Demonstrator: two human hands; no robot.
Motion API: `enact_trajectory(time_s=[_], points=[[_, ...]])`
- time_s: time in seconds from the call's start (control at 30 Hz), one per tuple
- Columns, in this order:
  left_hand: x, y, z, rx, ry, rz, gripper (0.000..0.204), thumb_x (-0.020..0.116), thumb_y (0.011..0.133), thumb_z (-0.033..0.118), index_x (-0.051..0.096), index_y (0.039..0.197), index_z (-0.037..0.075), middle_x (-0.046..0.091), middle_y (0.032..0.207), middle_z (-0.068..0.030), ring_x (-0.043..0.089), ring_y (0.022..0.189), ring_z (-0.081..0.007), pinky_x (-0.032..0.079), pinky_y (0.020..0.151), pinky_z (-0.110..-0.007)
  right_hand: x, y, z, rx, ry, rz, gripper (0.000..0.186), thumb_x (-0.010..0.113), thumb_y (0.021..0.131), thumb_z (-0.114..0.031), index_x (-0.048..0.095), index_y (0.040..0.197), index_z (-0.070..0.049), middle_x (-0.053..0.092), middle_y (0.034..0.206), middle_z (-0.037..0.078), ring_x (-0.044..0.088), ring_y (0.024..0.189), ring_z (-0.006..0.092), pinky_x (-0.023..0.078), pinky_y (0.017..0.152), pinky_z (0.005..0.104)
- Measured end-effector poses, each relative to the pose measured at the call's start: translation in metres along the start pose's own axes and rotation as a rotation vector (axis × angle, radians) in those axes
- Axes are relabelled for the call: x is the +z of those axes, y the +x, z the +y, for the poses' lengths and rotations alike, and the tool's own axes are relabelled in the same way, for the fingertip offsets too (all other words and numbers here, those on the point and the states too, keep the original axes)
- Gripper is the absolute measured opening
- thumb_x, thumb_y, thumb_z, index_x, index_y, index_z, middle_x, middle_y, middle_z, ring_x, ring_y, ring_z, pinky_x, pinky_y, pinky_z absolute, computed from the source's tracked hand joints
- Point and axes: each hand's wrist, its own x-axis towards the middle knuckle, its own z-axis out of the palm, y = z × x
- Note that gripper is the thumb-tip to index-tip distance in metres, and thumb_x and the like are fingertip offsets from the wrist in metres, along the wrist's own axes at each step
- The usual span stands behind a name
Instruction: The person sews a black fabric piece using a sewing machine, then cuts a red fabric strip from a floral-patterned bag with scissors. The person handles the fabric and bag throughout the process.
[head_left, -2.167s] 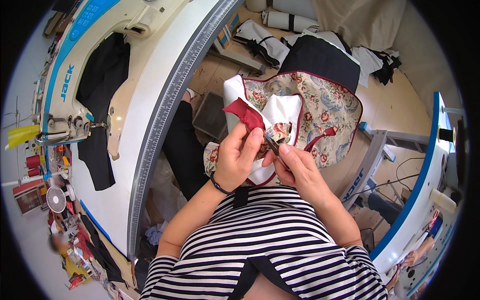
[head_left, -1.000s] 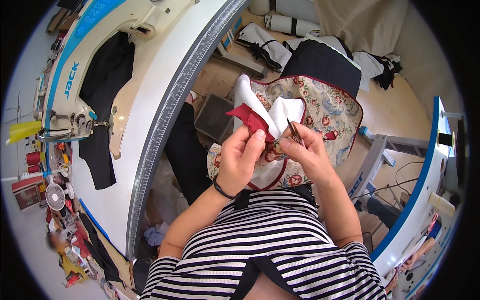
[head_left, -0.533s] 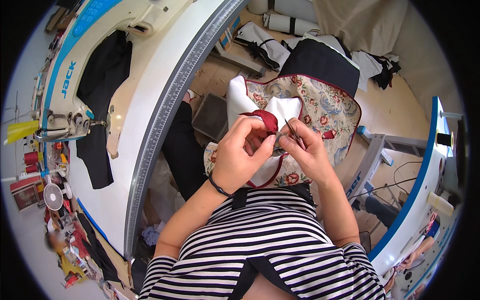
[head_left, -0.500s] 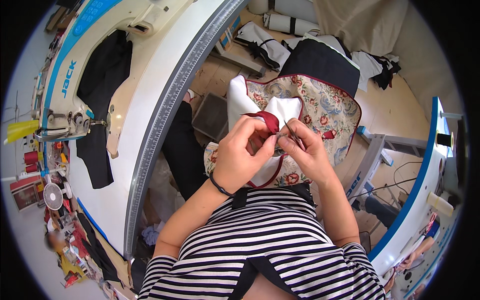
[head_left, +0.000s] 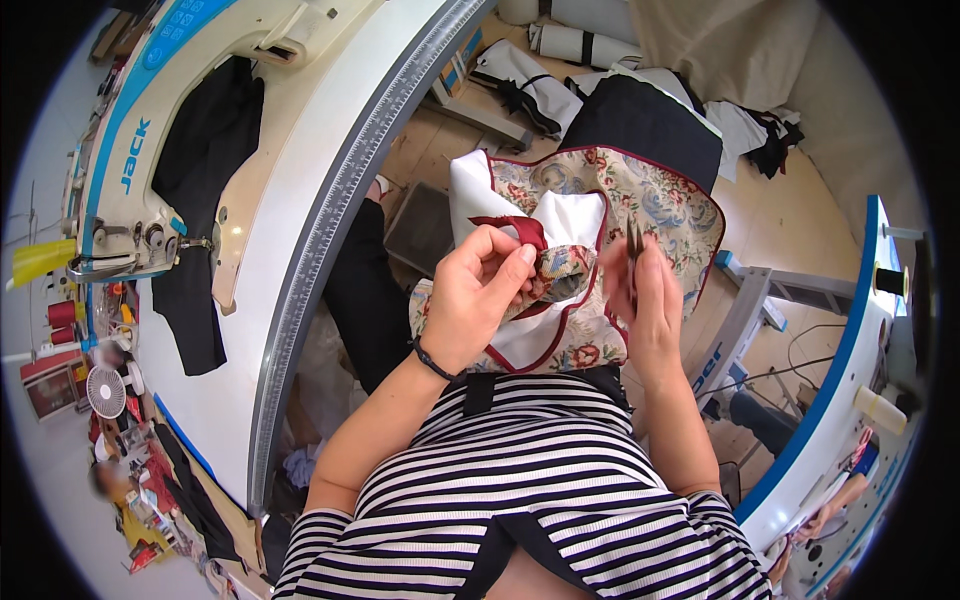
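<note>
— How did the cloth look, there in front of you?
— Your patterned cloth (head_left: 665,215) was beige, with red flowers and blue-grey scrolls, and it was edged in dark red. A white lining (head_left: 570,218) showed where it was folded over. It lay loosely, just in front of your striped shirt (head_left: 500,460).
— And your hands?
— Your left hand (head_left: 472,300) pinched a dark red strip (head_left: 528,231) together with a small patterned fold (head_left: 566,268). The fingers covered a part of both, so I could not tell how these two were joined. Your right hand (head_left: 648,300) was closed around small dark snips (head_left: 633,247), with the tips pointing away from you, apart from the fold. Some of its fingers were blurred.
— What other things were around you?
— At your left, a white table (head_left: 240,365) carried a sewing machine (head_left: 165,95), and black cloth (head_left: 205,150) lay under its arm. A ruler (head_left: 345,180) followed the table's edge. At your right stood a metal stand (head_left: 748,312) and a blue-edged table (head_left: 823,385). Farther ahead were dark fabric (head_left: 640,125) and a white roll (head_left: 555,43).
— Did something stand in the way?
— A leg in black (head_left: 355,300) took the place between the ruler and your patterned cloth.
</note>
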Motion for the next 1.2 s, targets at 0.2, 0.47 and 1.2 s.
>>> enact_trajectory(time_s=[0.2,0.47,1.2], points=[[0.000,-0.001,-0.004,0.098,0.094,0.045,0.010,0.058,0.090,0.011,0.053,0.089,0.003,0.059,0.081,-0.0004,0.055,0.071,-0.0050,0.046,0.066,-0.019,0.020,-0.013,-0.005,0.297,0.188,-0.333,0.047,0.028,0.100,-0.035,0.057,0.090,0.000,0.031,0.049,-0.006,0.025,0.044,0.0042,0.019,0.043,0.0221],[0.004,-0.004,-0.001,0.223,0.259,0.086,0.006,0.057,0.089,0.005,0.054,0.088,0.001,0.057,0.084,0.0008,0.053,0.076,-0.0035,0.044,0.069,-0.018,0.023,-0.008,-0.002,0.335,0.216,-0.323,0.045,0.031,0.100,-0.035,0.057,0.088,0.000,0.030,0.051,-0.007,0.022,0.044,0.0035,0.018,0.042,0.0217],[0.007,-0.006,-0.010,0.175,0.068,0.087,0.010,0.059,0.088,0.009,0.052,0.086,0.002,0.058,0.081,-0.0008,0.057,0.072,-0.0050,0.046,0.067,-0.021,0.027,-0.005,0.018,0.417,0.501,-0.335,0.036,0.041,0.098,-0.031,0.055,0.080,-0.003,0.033,0.051,-0.007,0.023,0.044,0.0031,0.018,0.042,0.0209]])
